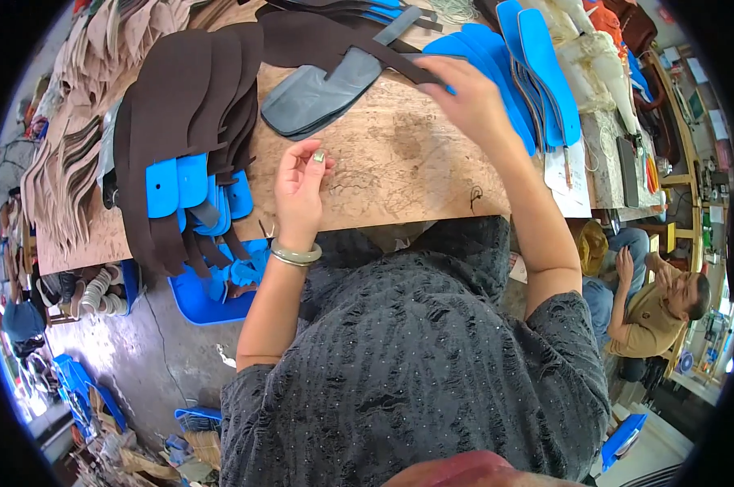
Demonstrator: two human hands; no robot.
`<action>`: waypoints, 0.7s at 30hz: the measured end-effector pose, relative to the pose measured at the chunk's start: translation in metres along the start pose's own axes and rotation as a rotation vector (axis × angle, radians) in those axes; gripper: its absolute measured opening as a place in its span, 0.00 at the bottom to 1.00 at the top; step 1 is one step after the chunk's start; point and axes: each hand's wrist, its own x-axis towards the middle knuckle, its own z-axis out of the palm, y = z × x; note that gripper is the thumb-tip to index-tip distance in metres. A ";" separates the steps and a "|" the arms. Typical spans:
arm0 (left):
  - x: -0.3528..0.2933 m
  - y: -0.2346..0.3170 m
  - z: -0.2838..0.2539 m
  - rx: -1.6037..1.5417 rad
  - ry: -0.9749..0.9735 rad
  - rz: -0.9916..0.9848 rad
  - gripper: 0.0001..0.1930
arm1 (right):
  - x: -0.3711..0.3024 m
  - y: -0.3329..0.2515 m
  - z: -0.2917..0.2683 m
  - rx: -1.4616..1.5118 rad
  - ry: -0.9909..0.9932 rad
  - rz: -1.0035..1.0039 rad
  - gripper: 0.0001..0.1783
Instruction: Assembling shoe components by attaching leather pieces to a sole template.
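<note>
My right hand reaches out over the wooden table. Its thumb and fingers are closed on the narrow tail of a dark brown leather-like piece, whose wide end lies at the back of the table. Beneath that tail lie grey, rounded pieces with a strap, stacked in a small pile. My left hand is raised near the table's front edge, a bangle on its wrist. Its fingers are curled in toward the thumb, and nothing shows between them. Blue sole-shaped pieces lie beside my right hand.
Stacked dark brown pieces hang over the table's front edge, with blue pieces on them. Beige pieces lie at far left. A blue bin stands below. More blue soles and white shoe forms are at right; a person sits there.
</note>
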 end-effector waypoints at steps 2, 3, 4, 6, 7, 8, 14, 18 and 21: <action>0.001 0.000 0.000 0.007 -0.005 -0.009 0.10 | -0.016 0.012 -0.020 -0.173 0.027 0.112 0.18; 0.001 -0.001 0.000 0.015 -0.006 -0.017 0.10 | -0.017 0.014 -0.021 -0.164 0.024 0.106 0.18; 0.001 -0.001 0.000 0.021 0.003 -0.017 0.10 | -0.019 0.015 -0.020 -0.133 -0.003 0.164 0.18; 0.002 -0.001 0.002 0.017 -0.018 -0.018 0.10 | -0.017 0.011 -0.009 -0.086 -0.035 0.216 0.18; 0.003 -0.001 0.003 0.026 -0.010 -0.019 0.10 | -0.011 0.006 0.003 -0.081 -0.055 0.099 0.20; 0.004 0.000 0.005 0.023 -0.017 -0.025 0.10 | -0.004 0.000 0.017 -0.076 -0.074 -0.018 0.22; 0.000 -0.002 -0.001 0.047 0.024 0.012 0.10 | 0.036 -0.015 0.107 -0.294 -0.159 -0.529 0.26; -0.004 -0.002 0.001 0.001 0.153 0.099 0.16 | 0.056 -0.018 0.105 -0.221 -0.387 -0.443 0.18; -0.007 0.016 0.010 -0.183 0.250 0.000 0.20 | 0.042 -0.021 0.106 -0.098 -0.189 -0.331 0.14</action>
